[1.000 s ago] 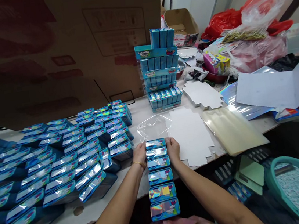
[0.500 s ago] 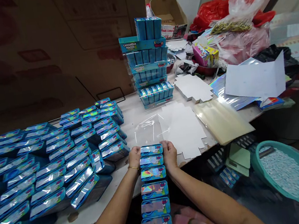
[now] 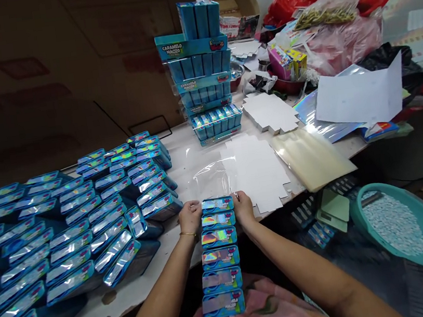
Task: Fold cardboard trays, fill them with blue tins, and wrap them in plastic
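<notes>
A row of several small blue boxes [image 3: 219, 254] with shiny holographic tops runs from the table edge toward my lap. My left hand [image 3: 189, 217] is closed against the left side of the far end of the row. On the opposite side, my right hand [image 3: 242, 208] grips that same end, its fingertips at the mouth of a clear plastic bag [image 3: 206, 175] lying flat on the table just beyond. Both hands squeeze the row between them.
Rows of the same blue boxes [image 3: 74, 219] cover the table's left. A stack of filled display packs [image 3: 203, 75] stands at the back. White flat cardboard blanks [image 3: 256, 170], a pile of clear bags [image 3: 311, 157] and a teal basin [image 3: 406, 228] lie to the right.
The row of boxes in my hands has shifted slightly forward to the bag's mouth. The view has tipped down a little; my grip is unchanged.
</notes>
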`<state>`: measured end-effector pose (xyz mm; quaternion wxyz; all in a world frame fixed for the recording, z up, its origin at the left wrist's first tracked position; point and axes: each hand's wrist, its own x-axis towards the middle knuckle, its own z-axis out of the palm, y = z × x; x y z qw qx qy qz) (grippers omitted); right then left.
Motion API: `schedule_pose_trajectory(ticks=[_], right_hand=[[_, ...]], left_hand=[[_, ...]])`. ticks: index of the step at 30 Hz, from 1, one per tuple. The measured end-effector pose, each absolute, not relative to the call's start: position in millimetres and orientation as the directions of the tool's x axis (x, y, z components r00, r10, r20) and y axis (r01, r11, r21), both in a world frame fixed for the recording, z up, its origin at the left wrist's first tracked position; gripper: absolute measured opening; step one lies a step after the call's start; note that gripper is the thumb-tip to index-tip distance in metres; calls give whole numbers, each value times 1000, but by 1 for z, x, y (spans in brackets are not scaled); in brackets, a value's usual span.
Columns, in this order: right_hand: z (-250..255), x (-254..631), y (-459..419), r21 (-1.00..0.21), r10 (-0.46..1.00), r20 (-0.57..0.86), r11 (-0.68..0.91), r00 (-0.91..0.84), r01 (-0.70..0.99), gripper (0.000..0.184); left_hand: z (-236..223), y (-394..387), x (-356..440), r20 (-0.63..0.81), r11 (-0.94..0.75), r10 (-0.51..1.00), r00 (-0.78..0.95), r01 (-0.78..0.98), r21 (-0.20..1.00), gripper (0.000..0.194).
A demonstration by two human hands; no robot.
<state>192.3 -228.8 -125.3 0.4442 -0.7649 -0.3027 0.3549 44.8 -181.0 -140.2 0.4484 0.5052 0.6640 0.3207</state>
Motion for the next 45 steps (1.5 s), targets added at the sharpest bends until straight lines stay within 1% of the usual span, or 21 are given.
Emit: schedule_pose_trajectory(ticks=[3, 5, 7, 8, 9, 11, 14, 18, 23, 27, 31, 33, 36, 39, 41, 45], right_hand=[[-125, 194, -234, -857, 781, -288, -468, 554, 214, 16], [-124, 197, -241, -837, 794, -267, -472, 545, 276, 16], [-124, 200, -249, -803, 805, -235, -476, 545, 358, 18], [-123, 202, -253, -778, 813, -215, -477, 541, 409, 21], [-122, 204, -257, -748, 825, -197, -475, 529, 463, 27], [-121, 207, -262, -696, 854, -179, -460, 488, 551, 36], [-120, 209, -265, -672, 870, -195, -455, 453, 585, 45], [-120, 208, -264, -681, 874, -213, -454, 437, 575, 50], [-117, 210, -264, -662, 866, -257, -482, 430, 574, 55], [-116, 215, -261, -648, 867, -289, -489, 406, 584, 56], [-116, 220, -257, -602, 877, -300, -479, 374, 639, 57], [-114, 221, -257, -580, 882, -316, -471, 350, 664, 56], [-111, 219, -259, -545, 880, -345, -472, 327, 693, 56], [-111, 216, -262, -559, 877, -376, -473, 300, 681, 55], [-112, 215, -263, -577, 868, -385, -492, 314, 652, 57], [-115, 218, -264, -586, 851, -352, -524, 389, 618, 60]], left_hand=[[-134, -180, 45, -294, 294, 953, -69, 428, 855, 23], [-128, -182, 44, -264, 254, 963, -56, 520, 815, 38], [-120, -186, 44, -211, 164, 977, -11, 666, 728, 57], [-116, -188, 44, -194, 109, 981, 31, 733, 672, 64], [-113, -189, 44, -191, 59, 979, 77, 783, 619, 67], [-109, -190, 45, -213, -11, 965, 156, 830, 557, 67], [-107, -188, 47, -240, -57, 948, 210, 853, 520, 69], [-106, -184, 47, -275, -52, 932, 237, 836, 546, 70], [-105, -189, 39, -290, -51, 919, 267, 810, 584, 74], [-106, -193, 36, -301, -47, 918, 258, 825, 564, 71], [-108, -192, 38, -261, -62, 937, 234, 844, 533, 74], [-108, -191, 38, -263, -83, 931, 255, 847, 525, 75], [-106, -191, 37, -318, -113, 891, 323, 837, 535, 75], [-103, -192, 34, -321, -135, 877, 357, 825, 549, 75], [-101, -193, 33, -300, -147, 883, 360, 821, 551, 76], [-101, -195, 34, -289, -150, 883, 369, 807, 572, 75]])
